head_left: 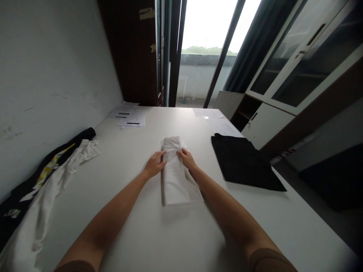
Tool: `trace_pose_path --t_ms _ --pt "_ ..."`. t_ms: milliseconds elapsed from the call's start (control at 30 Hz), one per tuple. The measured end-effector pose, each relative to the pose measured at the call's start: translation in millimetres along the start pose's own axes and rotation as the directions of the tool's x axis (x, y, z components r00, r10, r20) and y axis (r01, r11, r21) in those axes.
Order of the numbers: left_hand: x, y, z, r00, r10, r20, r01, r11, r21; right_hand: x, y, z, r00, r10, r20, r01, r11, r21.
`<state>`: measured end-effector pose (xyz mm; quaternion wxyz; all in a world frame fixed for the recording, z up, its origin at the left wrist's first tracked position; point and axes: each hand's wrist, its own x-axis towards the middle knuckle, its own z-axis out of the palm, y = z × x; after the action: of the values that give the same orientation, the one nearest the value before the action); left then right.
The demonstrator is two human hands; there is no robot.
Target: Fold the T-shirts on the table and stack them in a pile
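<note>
The folded white cloth [174, 181] is lying in front of you on the white table [138, 238], in a long, narrow shape. Your left hand [154, 164] is touching its left edge near the far end, with the fingers a bit bent and the thumb spreading apart from them. Your right hand [187, 158] is touching the right side, across from the left one, with its fingers curling more. I cannot tell if either hand is pinching the cloth or only pressing it. Both your arms [227, 196] are reaching forward and slanting toward each other. On the right, a flat black cloth [246, 162] is lying near the table's edge. On the left, a pale cloth [65, 173] and a dark cloth [21, 194] are lying by the wall [56, 75]; the dark one is showing a whitish mark [13, 213], too blurry to read. Farther off, papers with black bars [132, 117] are lying at the left, their writing too small to read.
</note>
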<state>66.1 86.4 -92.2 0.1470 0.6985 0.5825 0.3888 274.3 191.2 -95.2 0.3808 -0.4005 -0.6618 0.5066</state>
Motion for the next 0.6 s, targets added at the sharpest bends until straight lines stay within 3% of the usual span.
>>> trace_pose_path --t_ms 267,433,600 --pt "0.9 6.5 -5.9 0.991 0.072 0.111 -0.069 0.997 -0.030 4.2 1.9 -0.3 1.000 -0.015 0.005 0.016 0.977 -0.211" --pt "1.5 3.5 -4.1 0.995 0.091 0.047 -0.086 0.992 -0.092 -2.0 -2.7 0.9 0.993 -0.051 -0.110 0.040 0.994 -0.099" --pt "2.0 -2.5 0.7 1.000 0.015 -0.004 -0.016 0.993 -0.114 -20.7 -36.8 -20.7 0.962 -0.104 -0.253 0.121 0.991 0.050"
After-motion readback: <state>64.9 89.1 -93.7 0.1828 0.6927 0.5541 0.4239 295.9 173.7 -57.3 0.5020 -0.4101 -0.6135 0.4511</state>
